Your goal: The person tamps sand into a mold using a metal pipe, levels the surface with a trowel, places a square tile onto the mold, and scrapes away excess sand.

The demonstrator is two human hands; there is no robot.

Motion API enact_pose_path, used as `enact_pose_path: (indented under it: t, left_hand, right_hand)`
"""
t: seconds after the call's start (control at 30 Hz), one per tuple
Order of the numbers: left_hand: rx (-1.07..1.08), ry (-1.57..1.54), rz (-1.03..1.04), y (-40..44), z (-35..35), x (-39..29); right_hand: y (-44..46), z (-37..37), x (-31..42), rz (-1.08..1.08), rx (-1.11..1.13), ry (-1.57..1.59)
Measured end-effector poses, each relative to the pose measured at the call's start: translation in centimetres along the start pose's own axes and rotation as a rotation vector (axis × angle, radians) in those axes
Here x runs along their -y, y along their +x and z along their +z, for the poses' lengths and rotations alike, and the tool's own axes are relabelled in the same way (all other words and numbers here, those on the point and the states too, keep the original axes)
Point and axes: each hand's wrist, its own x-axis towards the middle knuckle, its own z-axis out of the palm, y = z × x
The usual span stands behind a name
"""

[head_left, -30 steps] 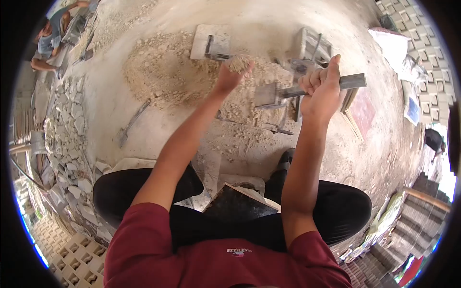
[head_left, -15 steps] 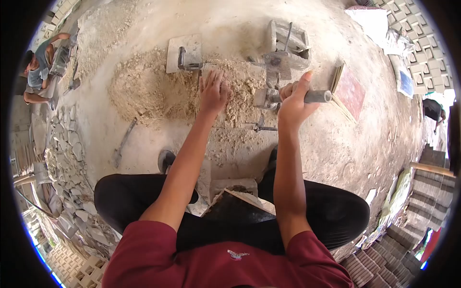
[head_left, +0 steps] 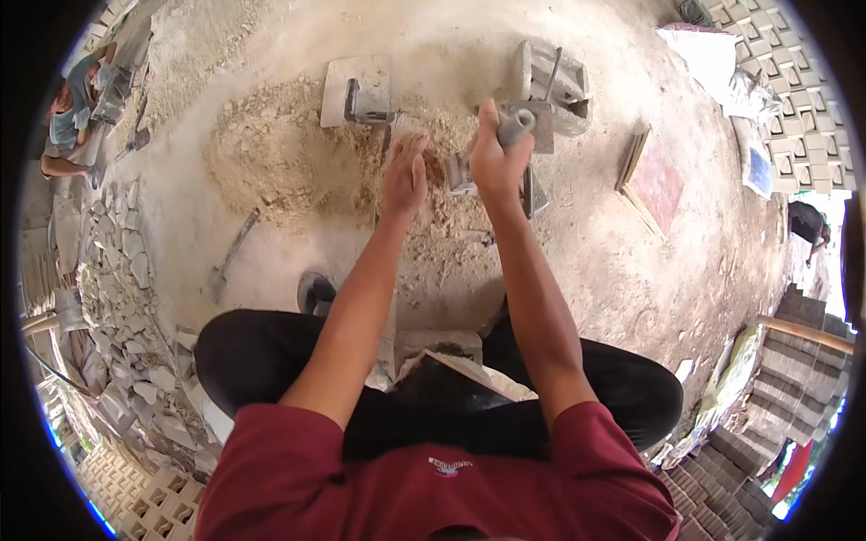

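Note:
My right hand (head_left: 499, 167) grips the thick, round grey handle (head_left: 517, 126) of a tool. A blocky grey end (head_left: 461, 174) shows beside that hand, partly hidden; the tool's exact kind is unclear. My left hand (head_left: 405, 180) has its fingers stretched out, slightly blurred, at the near side of loose tan powder (head_left: 437, 206). Under the powder lies a largely covered form. A dark metal clamp-like bracket (head_left: 368, 115) sits at its far left, against a flat pale slab (head_left: 338, 81). A dark metal piece (head_left: 534, 194) is partly hidden behind my right wrist.
A heap of tan material (head_left: 266, 158) lies left, with a long tool (head_left: 236, 248) below it. A grey box-like block (head_left: 550, 86) stands at the far right, near a reddish board (head_left: 656, 185). Stone rubble (head_left: 117, 279) borders the left; another person (head_left: 72, 117) sits beyond.
My right hand has moved left with the tool, its handle now tipped upward. My left hand has turned onto its edge and drawn slightly nearer. The view has shifted a little.

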Motion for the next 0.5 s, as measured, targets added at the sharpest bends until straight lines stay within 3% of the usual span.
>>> enact_pose_path:
  t: [0.03,0.07,0.13,0.2,0.27,0.37,0.47,0.5]
  left_hand:
    - [-0.007,0.004,0.000,0.0,0.2,0.6]
    - [-0.003,0.006,-0.004,0.0,0.0,0.6]
    - [-0.025,-0.082,-0.029,0.0,-0.5,-0.2]
    - [-0.099,-0.120,-0.055,0.0,-0.1,-0.3]
    - [-0.140,-0.157,-0.073,-0.9,-0.1,0.2]
    - [-0.180,-0.205,-0.091,0.0,0.2,1.1]
    - [-0.142,-0.355,-0.206,-0.9,-0.3,0.2]
    - [-0.125,-0.404,-0.247,-1.9,-0.4,-0.2]
  right_hand:
    - [-0.1,-0.9,2.6,0.272,0.029,0.327]
    - [-0.4,-0.4,2.6,0.278,0.029,0.327]
    - [-1.1,0.6,2.2,0.608,-0.080,0.444]
    - [-0.3,2.4,-3.1,-0.136,0.071,-0.069]
    - [1.5,2.9,0.5,0.257,0.066,0.160]
    - [-0.7,2.2,1.5,0.259,0.003,0.240]
    - [-0.6,3.0,-2.1,-0.341,-0.036,-0.339]
    - [1.0,3.1,-1.1,0.023,0.013,-0.085]
